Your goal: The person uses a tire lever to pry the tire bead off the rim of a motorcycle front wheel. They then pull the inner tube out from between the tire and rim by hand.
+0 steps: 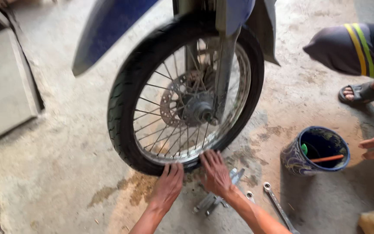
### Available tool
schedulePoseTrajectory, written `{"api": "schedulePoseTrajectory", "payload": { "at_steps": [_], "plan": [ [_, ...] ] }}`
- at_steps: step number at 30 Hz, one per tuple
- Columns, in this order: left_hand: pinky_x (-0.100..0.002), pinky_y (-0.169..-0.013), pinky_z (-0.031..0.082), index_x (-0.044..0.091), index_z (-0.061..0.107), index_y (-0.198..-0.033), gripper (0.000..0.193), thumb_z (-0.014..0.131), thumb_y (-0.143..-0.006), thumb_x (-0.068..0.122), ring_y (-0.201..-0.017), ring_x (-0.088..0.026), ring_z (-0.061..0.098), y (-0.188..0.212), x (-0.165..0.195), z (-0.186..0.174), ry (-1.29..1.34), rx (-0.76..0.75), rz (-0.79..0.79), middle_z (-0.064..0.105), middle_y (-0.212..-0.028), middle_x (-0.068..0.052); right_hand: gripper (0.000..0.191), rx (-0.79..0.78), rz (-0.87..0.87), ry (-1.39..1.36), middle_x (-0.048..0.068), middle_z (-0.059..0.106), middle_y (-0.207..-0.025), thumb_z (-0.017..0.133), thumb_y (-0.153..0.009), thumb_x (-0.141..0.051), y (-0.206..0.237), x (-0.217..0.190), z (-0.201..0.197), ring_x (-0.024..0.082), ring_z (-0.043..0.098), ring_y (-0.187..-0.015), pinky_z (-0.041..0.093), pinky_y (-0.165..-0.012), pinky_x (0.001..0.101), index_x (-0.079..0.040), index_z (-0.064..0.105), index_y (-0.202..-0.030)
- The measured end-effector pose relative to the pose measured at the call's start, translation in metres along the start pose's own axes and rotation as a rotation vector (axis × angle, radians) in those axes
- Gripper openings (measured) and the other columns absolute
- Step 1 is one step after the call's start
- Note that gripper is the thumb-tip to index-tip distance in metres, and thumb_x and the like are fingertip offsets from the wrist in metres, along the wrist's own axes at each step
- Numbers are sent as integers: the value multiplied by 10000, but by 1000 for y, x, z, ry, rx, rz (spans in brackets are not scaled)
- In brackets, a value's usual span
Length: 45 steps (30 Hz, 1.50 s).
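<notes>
Down low, left hand [168, 184] and right hand [215, 171] pressed open-fingered on tyre [124, 108], wrenches [278, 206] just beside

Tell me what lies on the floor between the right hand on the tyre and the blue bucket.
Head view: a wrench lies on the concrete between the right hand and the bucket.

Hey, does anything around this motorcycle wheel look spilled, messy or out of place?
Yes. Dark stains blotch the concrete floor under the tyre, like something spilled. Wrenches lie loose by the right hand. The left hand presses the tyre too.
</notes>
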<state>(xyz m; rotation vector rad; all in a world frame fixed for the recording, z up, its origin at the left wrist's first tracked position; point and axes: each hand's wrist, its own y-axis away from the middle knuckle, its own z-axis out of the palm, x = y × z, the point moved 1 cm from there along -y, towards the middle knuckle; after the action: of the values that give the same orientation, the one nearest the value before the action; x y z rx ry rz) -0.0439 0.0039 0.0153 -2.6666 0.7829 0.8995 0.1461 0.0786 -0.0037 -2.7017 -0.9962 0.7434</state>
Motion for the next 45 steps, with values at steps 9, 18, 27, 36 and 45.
{"api": "schedulePoseTrajectory", "payload": {
  "at_steps": [9, 18, 27, 36, 45],
  "plan": [
    [-443, -928, 396, 40, 624, -1105, 345, 631, -815, 227, -1045, -288, 520, -56, 24, 28, 333, -79, -207, 579, -1036, -117, 425, -107, -215, 58, 110, 595, -980, 823, -780, -370, -16, 59, 5, 330, 555, -977, 420, -912, 477, -63, 604, -977],
    [-418, -917, 415, 60, 639, -1020, 274, 634, -785, 200, -1032, -281, 525, -54, 27, 38, 438, 19, -223, 580, -1029, -113, 530, -52, -139, 50, 95, 607, -1021, 805, -804, -404, -1, 65, 17, 309, 568, -1018, 413, -965, 457, -62, 675, -1187],
    [-394, -819, 451, 47, 633, -1022, 215, 633, -858, 186, -946, -267, 574, -64, 42, 58, 452, -126, -190, 602, -960, -118, 483, -283, 131, 59, 97, 615, -1019, 882, -650, -381, -23, 59, 19, 295, 540, -1074, 374, -1001, 451, -106, 763, -1030],
    [-399, -861, 449, 47, 634, -984, 304, 608, -752, 242, -1056, -257, 594, -76, 37, 63, 263, 154, -283, 645, -995, -116, 361, -229, 117, 107, 65, 635, -1033, 853, -725, -368, -33, 70, 36, 281, 552, -1074, 393, -1019, 427, -102, 745, -944],
    [-401, -867, 420, 52, 605, -1016, 224, 580, -874, 223, -882, -223, 551, -85, 58, 89, 281, -34, -304, 566, -880, -84, 564, -141, -30, -11, 137, 604, -1253, 840, -761, -293, -14, 90, 37, 345, 530, -1191, 390, -1080, 439, -23, 614, -1202]
  ]
}}
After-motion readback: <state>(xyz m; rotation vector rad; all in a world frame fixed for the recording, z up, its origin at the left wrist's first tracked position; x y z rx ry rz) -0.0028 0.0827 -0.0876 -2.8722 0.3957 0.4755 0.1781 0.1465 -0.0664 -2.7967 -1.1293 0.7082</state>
